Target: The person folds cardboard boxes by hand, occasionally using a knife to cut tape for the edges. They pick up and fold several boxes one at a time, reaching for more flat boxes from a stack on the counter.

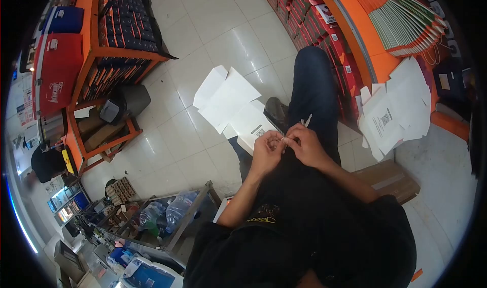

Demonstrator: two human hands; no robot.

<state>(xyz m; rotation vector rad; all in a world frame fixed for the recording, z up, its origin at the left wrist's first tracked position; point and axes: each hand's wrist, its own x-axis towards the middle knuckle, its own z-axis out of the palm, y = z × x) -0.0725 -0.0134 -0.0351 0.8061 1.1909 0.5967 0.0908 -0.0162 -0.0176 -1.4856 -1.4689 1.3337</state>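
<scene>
My left hand (pixel 268 150) and my right hand (pixel 305 146) meet above my lap, both closed, fingertips pinching together. Something small and whitish shows between them, too small to name. A thin pale stick-like piece (pixel 308 119) pokes up from behind the fingers of my right hand. Beneath and beyond my left hand, a flat white paper carton blank (pixel 231 97) with a printed QR code rests over my leg, its flaps spread out. The near part of this blank is hidden by my left hand.
More white carton blanks (pixel 401 110) lie stacked at the right. Green-and-white paper bags (pixel 406 24) fan out on an orange shelf (pixel 370 44). Red boxes (pixel 340 49) line its side. At left stand an orange rack (pixel 81 85) and a dark bin (pixel 132 105); a cardboard box (pixel 388 179) sits behind my right arm.
</scene>
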